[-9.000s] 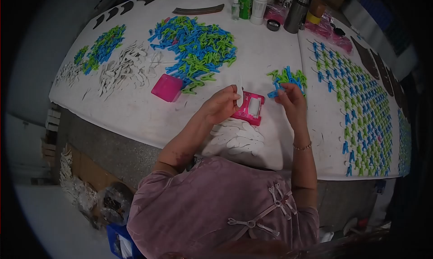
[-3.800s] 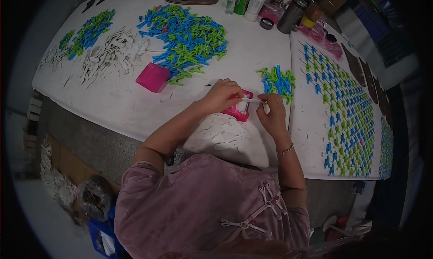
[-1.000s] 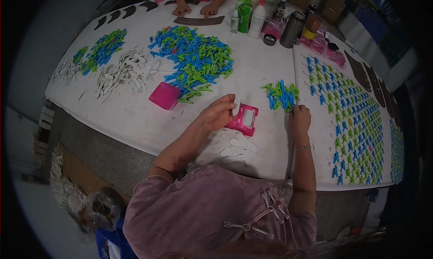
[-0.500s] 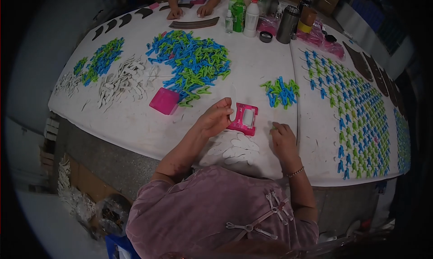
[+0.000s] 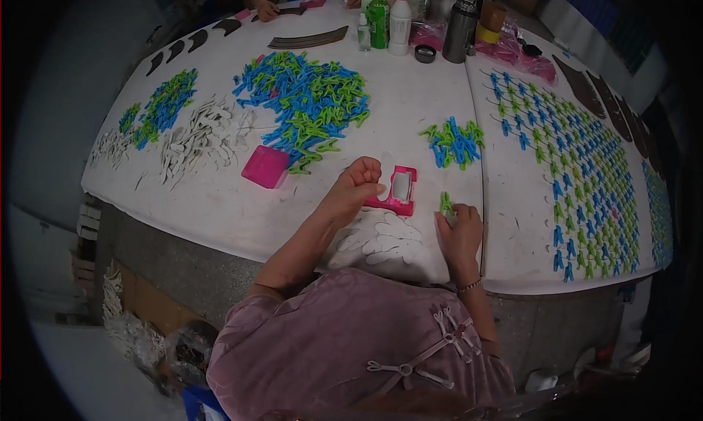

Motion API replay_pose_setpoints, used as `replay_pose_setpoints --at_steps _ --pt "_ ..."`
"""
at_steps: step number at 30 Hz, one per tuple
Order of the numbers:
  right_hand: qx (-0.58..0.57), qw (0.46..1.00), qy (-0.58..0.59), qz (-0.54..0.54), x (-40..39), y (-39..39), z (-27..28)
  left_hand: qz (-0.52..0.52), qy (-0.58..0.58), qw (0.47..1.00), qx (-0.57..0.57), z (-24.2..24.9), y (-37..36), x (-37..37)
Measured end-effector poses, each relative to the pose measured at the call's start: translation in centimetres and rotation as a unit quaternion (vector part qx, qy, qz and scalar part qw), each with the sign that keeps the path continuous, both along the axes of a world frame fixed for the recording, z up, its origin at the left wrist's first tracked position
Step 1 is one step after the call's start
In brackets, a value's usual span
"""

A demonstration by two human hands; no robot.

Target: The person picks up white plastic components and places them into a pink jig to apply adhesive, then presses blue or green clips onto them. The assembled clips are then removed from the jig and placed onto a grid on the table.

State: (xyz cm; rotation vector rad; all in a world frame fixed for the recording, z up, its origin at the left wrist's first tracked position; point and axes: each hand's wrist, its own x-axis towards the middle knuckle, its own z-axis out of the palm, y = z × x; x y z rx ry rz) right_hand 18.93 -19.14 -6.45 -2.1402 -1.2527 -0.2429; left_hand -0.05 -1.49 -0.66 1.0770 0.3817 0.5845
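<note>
My left hand (image 5: pixel 357 189) pinches a thin white piece (image 5: pixel 387 167) that stands up from its fingertips, at the left edge of a pink holder (image 5: pixel 401 191) with a white block in it. On the right, my right hand (image 5: pixel 461 234) has its fingers closed round a green clip (image 5: pixel 446 203), low on the white table. Below the holder, flat white pieces (image 5: pixel 388 239) lie in an overlapping heap. A small pile of blue and green clips (image 5: pixel 455 142) sits beyond my right hand.
A pink box (image 5: pixel 266 167) stands beside a large clip pile (image 5: pixel 307 98). White strips (image 5: pixel 194 142) lie left. Rows of clips (image 5: pixel 578 179) cover the right side. Bottles (image 5: pixel 400 24) and a dark flask (image 5: pixel 460 32) stand at the back, near another person's hand (image 5: pixel 267 10).
A green clip now shows in my right hand, which has closed round it. My left hand stays beside the pink holder with the white piece. The view has shifted slightly.
</note>
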Motion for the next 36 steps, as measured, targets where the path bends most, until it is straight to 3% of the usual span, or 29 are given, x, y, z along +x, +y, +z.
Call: replay_pose_setpoints --at_steps 4,6,7,9,10,12,15,21,31,33,36 --pt "-0.009 1.000 -0.008 0.021 0.2 -0.5 0.2 -0.005 -0.008 1.000 0.006 -0.2 -0.2 0.0" --pt "0.027 0.970 0.240 0.031 0.5 -0.8 0.5 -0.012 -0.001 1.000 0.005 -0.2 -0.4 0.3" --pt "0.026 0.970 0.240 0.029 0.4 -1.0 0.9 -0.013 -0.001 1.000 0.003 -0.3 -0.4 0.4" --pt "0.106 0.892 0.427 0.106 0.0 -1.3 2.5 -0.037 0.005 0.999 0.019 -0.8 -0.4 0.6" --pt "0.107 0.891 0.428 0.105 -0.3 -1.4 3.5 -0.037 0.006 0.999 0.019 -0.8 -0.5 0.8" --pt "0.175 0.847 0.456 0.209 -1.2 -1.6 5.2 -0.047 0.001 0.998 0.035 -0.6 -0.9 1.0" --pt "0.182 0.840 0.462 0.218 -2.2 -1.7 6.6 -0.071 -0.004 0.996 0.052 0.4 -1.5 0.9" --pt "0.180 0.843 0.458 0.219 -2.8 -1.1 6.6 -0.085 0.009 0.992 0.093 0.7 -1.9 0.8" --pt "0.167 0.858 0.431 0.223 -3.0 -0.5 6.3 -0.110 0.004 0.992 0.065 -0.2 -2.1 1.2" --pt "0.132 0.861 0.438 0.224 -3.2 -0.5 7.0 -0.080 0.017 0.995 0.065 -0.9 -1.9 1.2" --pt "0.168 0.850 0.464 0.185 -3.2 -1.0 7.1 -0.055 0.033 0.993 0.103 -0.6 -2.2 1.5"
